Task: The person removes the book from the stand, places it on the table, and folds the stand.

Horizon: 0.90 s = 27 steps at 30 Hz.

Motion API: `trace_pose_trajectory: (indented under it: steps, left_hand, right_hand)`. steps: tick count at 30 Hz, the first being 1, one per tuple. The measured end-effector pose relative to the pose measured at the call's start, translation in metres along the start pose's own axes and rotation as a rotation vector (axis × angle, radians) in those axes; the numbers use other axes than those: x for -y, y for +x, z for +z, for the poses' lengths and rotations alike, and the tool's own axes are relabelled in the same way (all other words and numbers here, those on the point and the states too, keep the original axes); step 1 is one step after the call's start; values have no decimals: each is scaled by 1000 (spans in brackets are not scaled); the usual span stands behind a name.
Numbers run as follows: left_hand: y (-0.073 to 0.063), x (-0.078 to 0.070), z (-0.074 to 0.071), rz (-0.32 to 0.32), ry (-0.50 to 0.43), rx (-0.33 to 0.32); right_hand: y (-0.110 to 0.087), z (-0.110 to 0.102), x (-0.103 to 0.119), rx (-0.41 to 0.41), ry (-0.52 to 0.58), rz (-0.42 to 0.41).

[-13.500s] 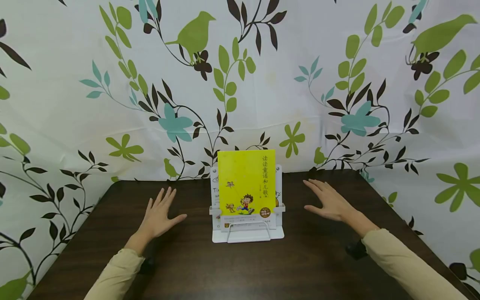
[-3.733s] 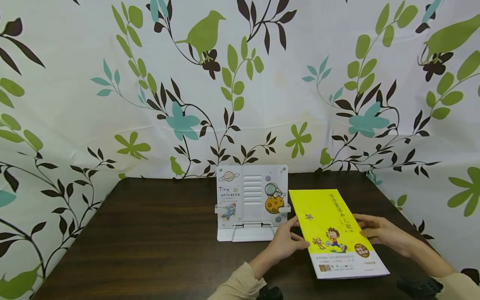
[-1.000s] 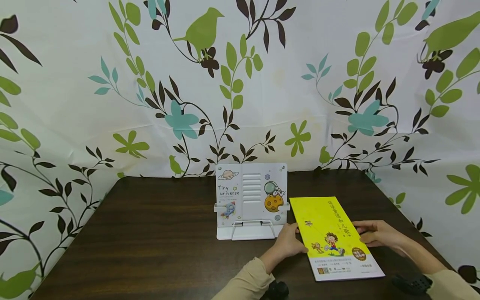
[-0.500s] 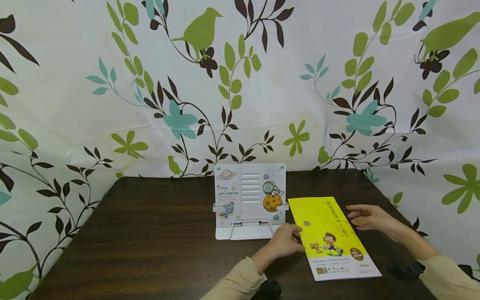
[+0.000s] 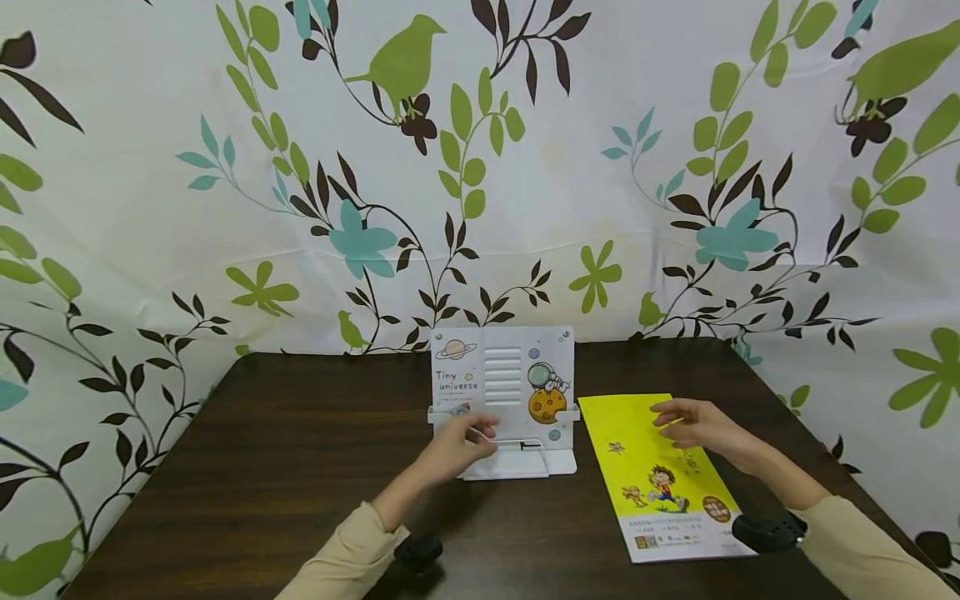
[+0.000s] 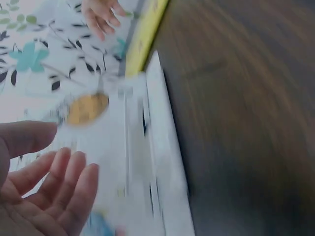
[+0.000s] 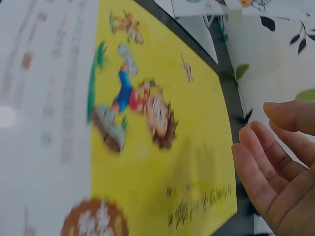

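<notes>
A white book stand (image 5: 502,383) printed with "Tiny universe", a rocket and an astronaut stands upright at the middle of the table. In front of its lower left part is my left hand (image 5: 453,450), loosely bent and holding nothing; it hides part of the rocket and the wire holder. The left wrist view shows its thumb (image 6: 29,137) apart from the fingers. A yellow and white children's book (image 5: 637,467) lies flat to the right of the stand, cover up. Above its upper right edge hovers my right hand (image 5: 705,429), fingers relaxed, nothing between them.
The dark brown wooden table (image 5: 300,467) extends on both sides of the stand. Behind it hangs a white cloth (image 5: 555,192) patterned with leaves, birds and flowers. Black wrist cameras (image 5: 768,532) sit low on both wrists.
My left hand has left the book's left edge and moved left to the stand. The right hand has let go of the right edge and come over the book, which stays in place.
</notes>
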<state>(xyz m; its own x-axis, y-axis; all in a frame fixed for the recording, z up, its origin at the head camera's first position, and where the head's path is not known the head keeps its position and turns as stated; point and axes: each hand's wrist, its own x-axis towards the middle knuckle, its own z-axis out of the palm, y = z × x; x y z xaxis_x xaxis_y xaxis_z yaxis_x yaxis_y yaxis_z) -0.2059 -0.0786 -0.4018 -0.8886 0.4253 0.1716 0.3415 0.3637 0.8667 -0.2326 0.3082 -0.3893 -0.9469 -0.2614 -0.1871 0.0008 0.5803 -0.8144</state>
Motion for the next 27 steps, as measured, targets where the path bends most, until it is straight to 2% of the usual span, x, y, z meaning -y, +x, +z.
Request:
trace_pose_trajectory:
  steps: [4, 8, 11, 13, 15, 19, 22, 27]
  left_hand:
    - [-7, 8, -28, -14, 84, -124]
    - [-9, 12, -54, 30, 183, -281]
    - [-9, 18, -68, 65, 227, -409]
    - [-8, 23, -74, 51, 235, -462]
    - [-7, 29, -78, 5, 207, -472]
    - [-4, 38, -78, -73, 160, -409]
    - [0, 41, -76, -68, 158, -389]
    - [5, 40, -72, -11, 175, -418]
  right_hand:
    - [10, 12, 14, -4, 12, -42]
    - [19, 23, 31, 31, 28, -85]
    - [25, 33, 44, 58, 30, -101]
    - [29, 39, 50, 71, 37, -122]
    - [32, 45, 55, 69, 51, -141]
    - [39, 57, 59, 40, 80, -158]
    - [44, 65, 59, 11, 98, -174]
    - [51, 73, 59, -71, 124, -235]
